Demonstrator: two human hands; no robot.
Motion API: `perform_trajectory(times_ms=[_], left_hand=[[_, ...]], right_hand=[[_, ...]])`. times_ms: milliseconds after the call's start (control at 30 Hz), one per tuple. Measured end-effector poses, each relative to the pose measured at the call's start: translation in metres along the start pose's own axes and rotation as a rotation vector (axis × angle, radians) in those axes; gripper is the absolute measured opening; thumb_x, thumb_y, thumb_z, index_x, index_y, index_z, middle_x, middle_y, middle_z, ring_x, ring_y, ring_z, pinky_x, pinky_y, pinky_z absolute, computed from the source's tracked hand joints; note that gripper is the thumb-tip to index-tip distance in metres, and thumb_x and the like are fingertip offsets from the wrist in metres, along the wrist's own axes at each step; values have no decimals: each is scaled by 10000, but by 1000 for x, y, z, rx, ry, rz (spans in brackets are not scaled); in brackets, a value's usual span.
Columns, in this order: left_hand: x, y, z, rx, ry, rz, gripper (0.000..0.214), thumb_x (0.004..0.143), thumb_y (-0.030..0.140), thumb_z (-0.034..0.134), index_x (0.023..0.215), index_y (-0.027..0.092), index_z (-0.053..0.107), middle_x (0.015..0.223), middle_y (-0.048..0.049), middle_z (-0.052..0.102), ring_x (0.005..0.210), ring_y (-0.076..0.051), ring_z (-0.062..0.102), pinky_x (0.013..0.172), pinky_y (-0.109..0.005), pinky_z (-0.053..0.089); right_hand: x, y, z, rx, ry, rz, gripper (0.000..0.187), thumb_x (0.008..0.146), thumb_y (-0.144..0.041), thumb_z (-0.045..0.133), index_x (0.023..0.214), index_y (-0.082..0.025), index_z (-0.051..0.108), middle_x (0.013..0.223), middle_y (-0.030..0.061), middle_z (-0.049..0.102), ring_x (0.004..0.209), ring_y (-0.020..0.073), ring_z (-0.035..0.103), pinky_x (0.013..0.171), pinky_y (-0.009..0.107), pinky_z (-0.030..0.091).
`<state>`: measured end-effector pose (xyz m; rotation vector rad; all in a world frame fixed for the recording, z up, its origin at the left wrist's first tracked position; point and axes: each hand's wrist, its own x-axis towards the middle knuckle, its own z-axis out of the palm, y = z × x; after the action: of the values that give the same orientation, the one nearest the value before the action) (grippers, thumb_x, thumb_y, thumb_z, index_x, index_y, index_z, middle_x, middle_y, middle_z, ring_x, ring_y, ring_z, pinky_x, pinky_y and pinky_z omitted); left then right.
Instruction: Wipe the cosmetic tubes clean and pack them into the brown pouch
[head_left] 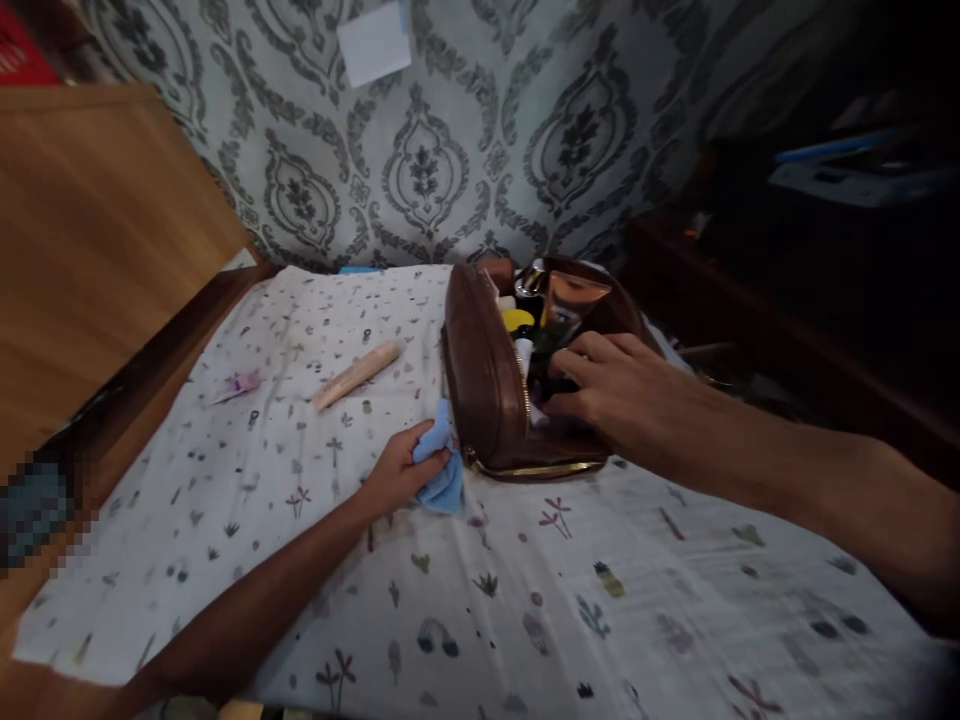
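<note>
Currently: left hand (397, 472) clamped on a small blue cloth (444, 478), pressed against the near wall of the brown leather zip pouch (484, 385), likely bracing it. Pouch sits unzipped, mouth up, mid-bench on the white printed sheet (300, 540), so contents stay reachable. Right hand (619, 395) is inside, fingers curled over dark bottles; whether it grips anything, can't tell. Beige plastic tube (356, 375) and pink sachet (238, 385) lie well apart, left.

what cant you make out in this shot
Head view:
- What the right hand grips, if anything: its fingers cover the items in the brown pouch.
- Most of the blue cloth: bunched in the left hand.
- Too small and blurred: small pink item.
- Too dark: shelf things at right.
</note>
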<state>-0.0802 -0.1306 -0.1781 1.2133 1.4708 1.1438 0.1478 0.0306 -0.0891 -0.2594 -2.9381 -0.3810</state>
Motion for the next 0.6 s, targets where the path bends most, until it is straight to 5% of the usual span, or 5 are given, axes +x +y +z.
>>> perform_trajectory(times_ms=[233,333,500,600], left_hand=[[-3,-2,-2,-2,72,11,344,770,472,633,897,152,614,677,24,515,569,-107,446,540,-221,401],[-2,6,-24,121,228,10,368,765,481,629,927,150,631,692,13,562,575,-123,490,542,-229,424],[5,28,-120,560,705,138,426,790,474,551,1003,116,639,862,-44,645,755,-175,583,750,-295,517],[3,26,-191,1046,808,-16,478,803,377,433,1128,82,622,964,-96,663,859,-230,602,887,-392,506]], right_hand=[[-1,1,1,37,11,12,231,866,-92,553,833,-207,750,880,93,601,893,257,459,774,381,326],[-2,0,-6,84,-4,45,239,843,-58,557,898,-181,753,953,103,622,948,262,474,813,384,369],[-11,-2,-22,198,160,132,270,881,-72,521,1008,-155,744,1055,126,654,992,257,510,843,384,457],[-22,-8,-30,258,312,201,325,914,-62,453,1013,-176,741,1061,120,676,988,246,538,843,402,499]])
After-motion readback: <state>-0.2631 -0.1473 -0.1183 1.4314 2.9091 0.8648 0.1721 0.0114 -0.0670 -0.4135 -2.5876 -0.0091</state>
